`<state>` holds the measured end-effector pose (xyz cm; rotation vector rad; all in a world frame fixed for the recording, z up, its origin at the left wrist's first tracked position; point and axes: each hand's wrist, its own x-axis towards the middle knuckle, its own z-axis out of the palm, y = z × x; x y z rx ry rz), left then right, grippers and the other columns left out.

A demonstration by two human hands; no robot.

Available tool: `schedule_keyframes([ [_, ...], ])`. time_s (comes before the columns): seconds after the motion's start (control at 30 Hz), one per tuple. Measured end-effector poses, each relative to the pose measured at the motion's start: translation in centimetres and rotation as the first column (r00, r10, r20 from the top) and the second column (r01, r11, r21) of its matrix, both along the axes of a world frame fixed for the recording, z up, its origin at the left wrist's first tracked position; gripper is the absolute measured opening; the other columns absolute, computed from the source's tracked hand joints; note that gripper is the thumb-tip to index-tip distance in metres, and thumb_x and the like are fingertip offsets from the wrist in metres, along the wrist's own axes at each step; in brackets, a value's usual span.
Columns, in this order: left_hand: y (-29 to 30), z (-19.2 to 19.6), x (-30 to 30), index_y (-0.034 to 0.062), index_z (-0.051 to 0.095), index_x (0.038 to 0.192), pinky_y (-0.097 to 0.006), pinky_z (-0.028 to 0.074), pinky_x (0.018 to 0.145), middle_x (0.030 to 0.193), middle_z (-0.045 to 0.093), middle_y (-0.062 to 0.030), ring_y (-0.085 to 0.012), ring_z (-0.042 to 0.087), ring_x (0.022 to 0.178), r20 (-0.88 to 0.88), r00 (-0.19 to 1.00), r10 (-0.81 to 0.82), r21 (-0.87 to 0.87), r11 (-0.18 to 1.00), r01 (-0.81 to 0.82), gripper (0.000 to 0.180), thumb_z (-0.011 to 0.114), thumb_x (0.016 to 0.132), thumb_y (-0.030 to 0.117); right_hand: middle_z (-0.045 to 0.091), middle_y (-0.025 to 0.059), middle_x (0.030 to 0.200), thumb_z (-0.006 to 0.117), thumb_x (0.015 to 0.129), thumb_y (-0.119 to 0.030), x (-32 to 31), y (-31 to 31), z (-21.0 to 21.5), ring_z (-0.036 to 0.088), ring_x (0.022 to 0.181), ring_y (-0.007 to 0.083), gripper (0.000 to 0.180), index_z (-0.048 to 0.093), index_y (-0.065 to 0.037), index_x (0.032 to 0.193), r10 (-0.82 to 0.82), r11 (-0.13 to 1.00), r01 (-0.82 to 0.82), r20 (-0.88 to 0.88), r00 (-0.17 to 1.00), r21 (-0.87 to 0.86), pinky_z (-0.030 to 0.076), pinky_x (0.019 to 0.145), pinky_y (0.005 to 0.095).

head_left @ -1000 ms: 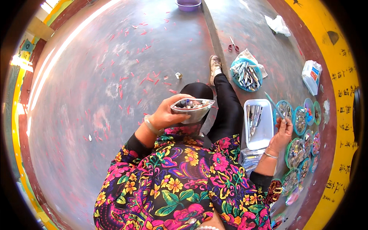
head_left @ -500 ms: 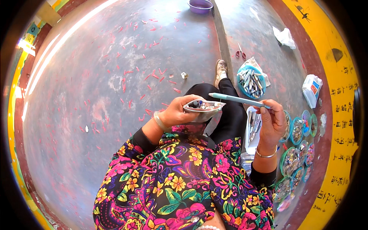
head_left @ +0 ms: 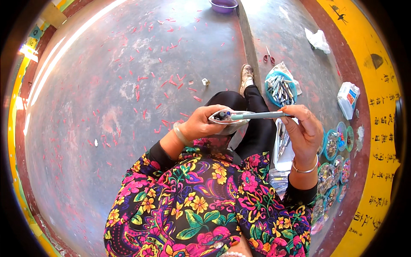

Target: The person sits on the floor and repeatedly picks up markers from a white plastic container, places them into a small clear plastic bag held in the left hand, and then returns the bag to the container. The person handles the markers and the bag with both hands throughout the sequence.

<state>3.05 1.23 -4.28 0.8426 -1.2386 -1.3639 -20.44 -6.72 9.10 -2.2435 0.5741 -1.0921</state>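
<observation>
My left hand [head_left: 200, 122] is closed around a small whitish pouch [head_left: 234, 125], held with its mouth open above my lap. Dark and pale pen ends [head_left: 221, 115] show inside that mouth. Between the thumb and fingers of my right hand [head_left: 306, 135] is the end of a grey-blue pen [head_left: 261, 115]. The pen lies nearly level, its far end pointing left into the pouch's opening. How deep it sits there I cannot tell.
To the right, a turquoise bowl [head_left: 269, 97] holds many pens, with scissors [head_left: 269, 58] beyond it. A white tray [head_left: 292, 164] with pens lies under my right hand, near several bowls of small items [head_left: 331, 145]. Red scraps [head_left: 172, 83] litter the floor; a purple basin [head_left: 223, 6] stands far off.
My right hand has brought the pen left and slightly down, so its end now reaches the pouch's mouth. My left hand still holds the pouch in about the same place.
</observation>
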Motion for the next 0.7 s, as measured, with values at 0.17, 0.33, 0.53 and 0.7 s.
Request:
schedule_keyframes([
  [0.17, 0.0, -0.2, 0.0, -0.0033, 0.055, 0.114, -0.027, 0.042, 0.088, 0.107, 0.060, -0.0062, -0.0109, 0.054, 0.099, 0.002, 1.000, -0.005, -0.013, 1.000, 0.005, 0.035, 0.059, 0.079, -0.002, 0.064, 0.0103, 0.081, 0.065, 0.077, 0.005, 0.7, -0.5, 1.0, 0.060, 0.070, 0.0163, 0.017, 0.062, 0.002, 0.093, 0.047, 0.998, -0.049, -0.045, 0.998, -0.028, 0.045, 0.061, 0.0243],
  [0.33, 0.0, 0.0, -0.2, -0.0034, 0.056, 0.112, -0.026, 0.044, 0.086, 0.104, 0.061, -0.0057, -0.0105, 0.055, 0.096, 0.008, 1.000, 0.001, 0.008, 1.000, -0.001, 0.037, 0.056, 0.075, -0.005, 0.064, 0.0091, 0.079, 0.064, 0.077, 0.005, 1.8, -1.2, 1.2, 0.060, 0.068, 0.0158, 0.017, 0.063, 0.002, 0.094, 0.084, 0.996, -0.083, -0.037, 0.996, 0.028, 0.045, 0.061, 0.0239],
  [0.53, 0.0, 0.2, -0.2, -0.0041, 0.059, 0.106, -0.025, 0.045, 0.082, 0.098, 0.063, -0.0042, -0.0093, 0.057, 0.091, 0.090, 0.993, 0.072, -0.003, 0.997, -0.072, 0.035, 0.055, 0.072, -0.005, 0.063, 0.0092, 0.077, 0.064, 0.077, 0.005, 2.5, -1.4, 2.1, 0.060, 0.067, 0.0157, 0.017, 0.064, 0.002, 0.093, 0.133, 0.990, -0.129, -0.088, 0.987, 0.049, 0.046, 0.062, 0.0241],
  [0.7, -0.3, -0.2, -0.4, -0.0017, 0.062, 0.102, -0.022, 0.046, 0.072, 0.087, 0.062, 0.0001, -0.0044, 0.053, 0.079, 0.136, 0.982, 0.132, -0.027, 0.991, -0.130, 0.027, 0.062, 0.075, 0.003, 0.062, 0.0095, 0.075, 0.064, 0.076, 0.006, 2.9, -1.5, 2.1, 0.059, 0.065, 0.0165, 0.017, 0.063, 0.002, 0.092, 0.173, 0.985, -0.174, -0.091, 0.981, -0.003, 0.046, 0.060, 0.0255],
])
